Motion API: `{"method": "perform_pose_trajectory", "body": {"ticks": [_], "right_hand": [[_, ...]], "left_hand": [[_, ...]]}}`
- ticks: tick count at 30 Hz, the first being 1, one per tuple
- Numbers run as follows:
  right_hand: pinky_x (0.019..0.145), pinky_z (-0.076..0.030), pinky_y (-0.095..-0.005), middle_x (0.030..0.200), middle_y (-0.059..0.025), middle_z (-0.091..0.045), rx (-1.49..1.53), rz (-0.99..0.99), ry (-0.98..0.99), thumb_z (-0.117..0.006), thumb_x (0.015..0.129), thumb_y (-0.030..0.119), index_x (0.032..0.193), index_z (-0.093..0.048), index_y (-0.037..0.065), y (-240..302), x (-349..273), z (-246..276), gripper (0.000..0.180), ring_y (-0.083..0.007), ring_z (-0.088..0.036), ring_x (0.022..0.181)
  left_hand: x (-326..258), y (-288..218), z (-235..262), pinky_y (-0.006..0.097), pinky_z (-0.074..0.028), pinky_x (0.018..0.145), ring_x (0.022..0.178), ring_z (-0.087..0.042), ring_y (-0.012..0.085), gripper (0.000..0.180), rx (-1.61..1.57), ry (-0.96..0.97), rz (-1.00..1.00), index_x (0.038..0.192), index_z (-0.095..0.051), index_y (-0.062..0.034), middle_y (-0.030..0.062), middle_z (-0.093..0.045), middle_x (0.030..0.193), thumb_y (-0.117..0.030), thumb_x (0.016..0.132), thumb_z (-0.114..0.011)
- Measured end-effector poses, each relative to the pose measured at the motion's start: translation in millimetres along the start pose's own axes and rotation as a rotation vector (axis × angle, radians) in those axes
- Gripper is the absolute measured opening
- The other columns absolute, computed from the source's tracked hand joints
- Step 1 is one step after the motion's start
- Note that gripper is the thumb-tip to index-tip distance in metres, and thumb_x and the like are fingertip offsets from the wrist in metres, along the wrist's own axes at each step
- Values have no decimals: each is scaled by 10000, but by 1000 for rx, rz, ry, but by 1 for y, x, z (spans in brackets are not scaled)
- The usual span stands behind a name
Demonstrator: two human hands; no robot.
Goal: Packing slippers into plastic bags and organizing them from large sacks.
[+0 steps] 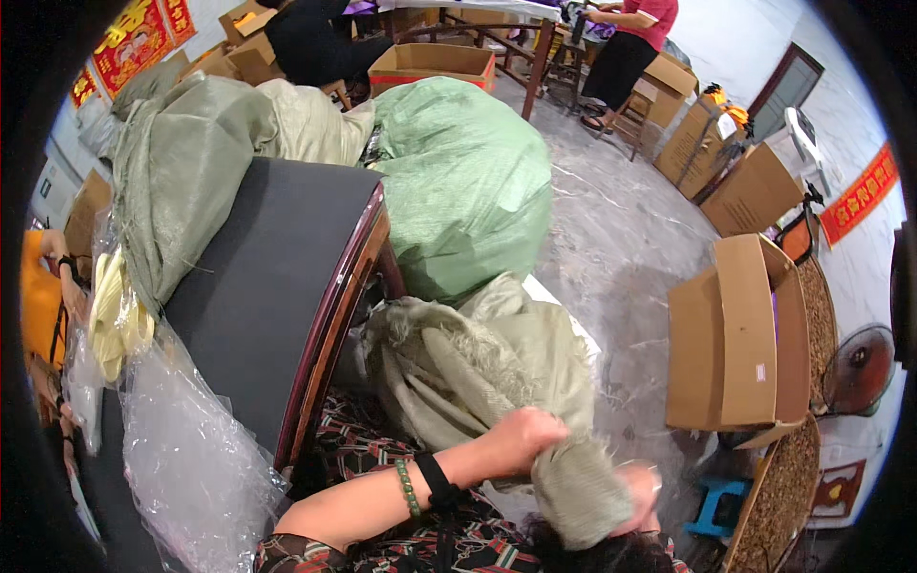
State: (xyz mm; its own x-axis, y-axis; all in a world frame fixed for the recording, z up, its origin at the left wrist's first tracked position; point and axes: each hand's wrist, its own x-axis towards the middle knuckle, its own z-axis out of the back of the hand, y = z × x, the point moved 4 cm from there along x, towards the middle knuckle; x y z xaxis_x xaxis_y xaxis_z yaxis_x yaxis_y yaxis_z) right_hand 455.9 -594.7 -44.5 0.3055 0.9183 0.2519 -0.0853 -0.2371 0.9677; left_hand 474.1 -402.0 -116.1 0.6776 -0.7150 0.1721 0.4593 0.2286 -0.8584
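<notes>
In the head view, my left hand (530,437) is clenched on the grey-green woven sack (449,368), which lies before me, just right of the dark-topped table (263,253). My right hand (642,495) is at the sack's near end, partly hidden; I cannot tell how its fingers close. Just beyond, a bulging green sack (463,181) blocks the way ahead. Clear plastic bags (196,439) lie to my left; an open cardboard box (721,349) and a blue stool (718,506) stand to my right.

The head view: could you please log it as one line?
left hand: closed on frayed sack; right hand: at sack's end, grip unclear; dark table: left of sack
</notes>
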Motion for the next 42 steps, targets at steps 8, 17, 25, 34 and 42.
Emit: {"method": "perform_pose_trajectory", "body": {"ticks": [8, 17, 25, 34, 42], "right_hand": [[919, -521, -298, 1163, -101, -675, 213, -36, -1377, -534, 1009, 259, 1210, -614, 24, -52, -13, 105, 320, -176, -648, 1064], [959, -478, -307, 1220, -93, -632, 358, 63, -598, -508, 1018, 280, 1252, -584, 41, -30, 363, 119, 343, -182, -601, 1117], [994, -440, -315, 1271, -86, -593, 368, 83, -276, -485, 1026, 298, 1288, -558, 56, 34, 523, 14, 365, -187, -559, 1163], [1034, -397, -324, 1329, -79, -550, 271, 212, -104, -459, 1035, 319, 1330, -528, 73, 161, 621, -82, 390, -193, -513, 1216], [1069, -359, -333, 1380, -72, -511, 182, 247, -69, -436, 1043, 338, 1367, -502, 88, 221, 631, -120, 414, -198, -471, 1262]], "left_hand": [[19, -90, 105, 403, -522, 796, 936, -662, 379, 461, 7, -460, -114, 1071, -653, 12, 200, -674, 994, -262, 734, -808], [78, -212, 92, 432, -493, 654, 734, -633, 393, 297, -68, -522, -672, 749, -608, -33, 218, -615, 727, -308, 796, -708], [24, -305, 150, 420, -486, 804, 983, -673, 281, 211, -332, -376, -463, 1060, -707, -83, 148, -718, 1050, -166, 874, -650], [-327, -393, 62, 408, -503, 799, 956, -675, 274, 207, -138, -740, -644, 1054, -693, -76, 140, -711, 1022, -197, 891, -649], [-291, -359, 94, 398, -518, 795, 931, -677, 268, 212, -133, -1025, -824, 1050, -681, -71, 133, -704, 998, -224, 906, -648]]}}
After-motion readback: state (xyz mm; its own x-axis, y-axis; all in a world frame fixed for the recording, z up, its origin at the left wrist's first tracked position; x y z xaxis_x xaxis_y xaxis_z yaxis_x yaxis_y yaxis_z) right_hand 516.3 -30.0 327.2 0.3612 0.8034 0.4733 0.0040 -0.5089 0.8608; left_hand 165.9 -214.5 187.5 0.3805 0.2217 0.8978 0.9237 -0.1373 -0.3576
